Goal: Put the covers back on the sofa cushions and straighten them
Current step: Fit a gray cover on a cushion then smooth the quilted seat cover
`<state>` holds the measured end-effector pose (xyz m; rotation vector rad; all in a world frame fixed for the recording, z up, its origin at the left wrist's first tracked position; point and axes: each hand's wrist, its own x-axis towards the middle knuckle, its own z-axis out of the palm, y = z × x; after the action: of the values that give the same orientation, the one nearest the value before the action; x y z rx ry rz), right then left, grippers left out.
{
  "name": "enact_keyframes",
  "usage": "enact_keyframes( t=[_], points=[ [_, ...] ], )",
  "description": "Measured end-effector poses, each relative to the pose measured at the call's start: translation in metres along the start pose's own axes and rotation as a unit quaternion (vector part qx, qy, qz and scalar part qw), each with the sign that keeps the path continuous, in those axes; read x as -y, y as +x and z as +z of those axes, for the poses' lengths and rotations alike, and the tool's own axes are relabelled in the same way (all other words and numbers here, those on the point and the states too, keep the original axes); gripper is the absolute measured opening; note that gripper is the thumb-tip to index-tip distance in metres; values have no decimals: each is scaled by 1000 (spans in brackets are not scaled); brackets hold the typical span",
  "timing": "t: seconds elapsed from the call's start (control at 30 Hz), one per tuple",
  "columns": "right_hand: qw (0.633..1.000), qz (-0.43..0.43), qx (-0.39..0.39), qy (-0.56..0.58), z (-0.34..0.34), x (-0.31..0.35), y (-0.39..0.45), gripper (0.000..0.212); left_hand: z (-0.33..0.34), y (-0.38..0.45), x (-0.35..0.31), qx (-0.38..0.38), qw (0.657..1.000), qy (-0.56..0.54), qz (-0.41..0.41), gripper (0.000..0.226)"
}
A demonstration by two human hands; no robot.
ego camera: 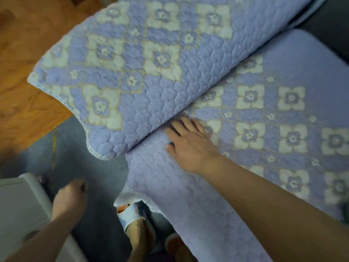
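Note:
Two quilted lilac covers with cream flower squares lie side by side on the sofa seats. The far cover [151, 59] overhangs the sofa's front edge, and the near cover [264, 120] does too. My right hand [188, 142] lies flat on the near cover, fingers spread, fingertips at the seam where the two covers meet. It grips nothing. My left hand [69, 195] hangs off the sofa above the floor with its fingers curled in and nothing visible in it.
A grey rug [79, 167] covers the floor in front of the sofa, with wooden floor [28, 53] beyond it. A white piece of furniture [20, 201] stands at the lower left. My feet in slippers [134, 216] stand against the sofa front. Dark sofa fabric [328, 25] shows at the top right.

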<state>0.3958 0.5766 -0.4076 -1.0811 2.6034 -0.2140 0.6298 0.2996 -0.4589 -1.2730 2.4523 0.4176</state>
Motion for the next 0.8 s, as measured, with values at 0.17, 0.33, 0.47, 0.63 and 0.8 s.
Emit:
enact_keyframes(
  t=[0.17,0.33,0.47,0.63,0.8],
  points=[
    [998,31,9,-47,12,24,44,62,15,-67,-9,101,984,-131,70,37],
    [999,16,2,-28,9,22,55,61,-16,-69,-121,6,919,-192,344,41],
    [999,-10,14,-27,0,13,50,69,2,-39,-203,-7,937,-158,310,51],
    [999,-33,-2,-27,12,1,59,59,29,-22,-221,-25,968,-6,250,60],
    [998,-31,44,-41,8,-3,66,63,16,-21,-229,47,949,124,285,70]
  ],
)
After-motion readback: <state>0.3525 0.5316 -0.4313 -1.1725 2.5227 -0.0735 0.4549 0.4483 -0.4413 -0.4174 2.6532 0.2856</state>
